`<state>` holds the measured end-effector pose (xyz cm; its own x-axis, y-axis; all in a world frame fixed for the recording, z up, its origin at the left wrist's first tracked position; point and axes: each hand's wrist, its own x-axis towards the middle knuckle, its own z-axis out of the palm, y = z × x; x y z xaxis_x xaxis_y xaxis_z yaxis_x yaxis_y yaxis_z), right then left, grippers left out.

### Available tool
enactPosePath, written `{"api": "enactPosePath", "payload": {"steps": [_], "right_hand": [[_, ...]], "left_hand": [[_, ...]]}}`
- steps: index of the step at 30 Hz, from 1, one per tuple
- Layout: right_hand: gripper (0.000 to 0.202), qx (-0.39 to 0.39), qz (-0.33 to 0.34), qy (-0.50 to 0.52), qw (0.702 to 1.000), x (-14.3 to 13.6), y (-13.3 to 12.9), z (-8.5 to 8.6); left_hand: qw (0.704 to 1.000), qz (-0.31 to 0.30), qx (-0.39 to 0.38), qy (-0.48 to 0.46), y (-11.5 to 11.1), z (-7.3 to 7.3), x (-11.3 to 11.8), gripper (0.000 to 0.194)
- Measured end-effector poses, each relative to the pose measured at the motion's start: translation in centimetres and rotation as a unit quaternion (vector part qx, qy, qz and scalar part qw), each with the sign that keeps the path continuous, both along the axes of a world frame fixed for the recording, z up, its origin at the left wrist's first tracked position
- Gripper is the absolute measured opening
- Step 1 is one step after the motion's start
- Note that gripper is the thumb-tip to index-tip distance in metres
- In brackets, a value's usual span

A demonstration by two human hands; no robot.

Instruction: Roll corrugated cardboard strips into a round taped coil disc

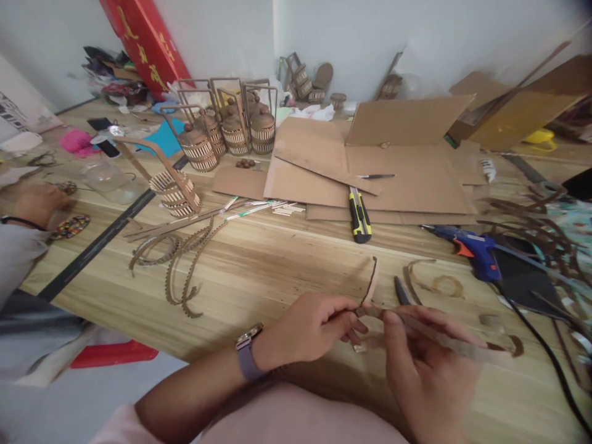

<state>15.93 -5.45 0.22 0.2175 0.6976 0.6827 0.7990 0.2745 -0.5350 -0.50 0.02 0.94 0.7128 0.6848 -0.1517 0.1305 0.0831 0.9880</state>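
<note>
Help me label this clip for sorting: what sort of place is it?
Probably a craft workshop: a blue hot-glue gun, a yellow-and-black utility knife on flattened brown cardboard sheets, and small slatted brown lantern-like models on a wooden worktable.

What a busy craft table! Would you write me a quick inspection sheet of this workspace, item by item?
Surface: light wooden table, much of it covered.
Job's things: thin cardboard strip, curving upward, pinched between both hands.
Clutter: small slatted cardboard baskets, toothed strips, flat cardboard sheets, yellow-black utility knife, blue glue gun.
Grippers: left hand, a watch on its wrist, pinches the strip's bend; right hand holds the strip's long end.
Cables: black cable running from the glue gun toward the table's edge.
Surroundings: pale wall, red box leaning on it; another person's hand at far left.
</note>
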Motion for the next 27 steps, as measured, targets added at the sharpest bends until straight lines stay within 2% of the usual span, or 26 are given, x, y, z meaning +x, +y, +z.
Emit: {"api": "enactPosePath", "payload": {"steps": [4, 8, 17, 19, 24, 27], "right_hand": [[0.005, -0.001, 0.042, -0.067, 0.997, 0.1, -0.2, -0.5], [0.009, 0.004, 0.059, -0.072, 0.996, -0.2, -0.3, -1.1], [0.004, 0.023, 0.012, -0.062, 0.998, -0.2, -0.3, -1.7], [0.003, 0.006, 0.015, -0.032, 0.999, -0.1, -0.3, -1.6], [0.012, -0.028, -0.001, 0.136, 0.99, -0.1, -0.5, -1.4], [0.013, -0.038, 0.001, 0.14, 0.989, -0.1, -0.6, -1.3]], "left_hand": [[1.0, 0.009, -0.006, 0.009, 0.0, -0.3, 0.2, 0.035], [0.999, 0.025, -0.025, -0.003, 0.0, -0.3, 0.5, 0.032], [1.0, 0.021, -0.017, -0.005, -0.5, 0.1, 0.6, 0.033], [1.0, 0.013, -0.012, -0.004, -0.4, 0.1, 0.5, 0.035], [1.0, 0.003, -0.027, -0.01, -0.3, -0.1, 0.3, 0.036], [1.0, 0.004, -0.016, -0.006, -0.3, -0.2, 0.3, 0.035]]}}
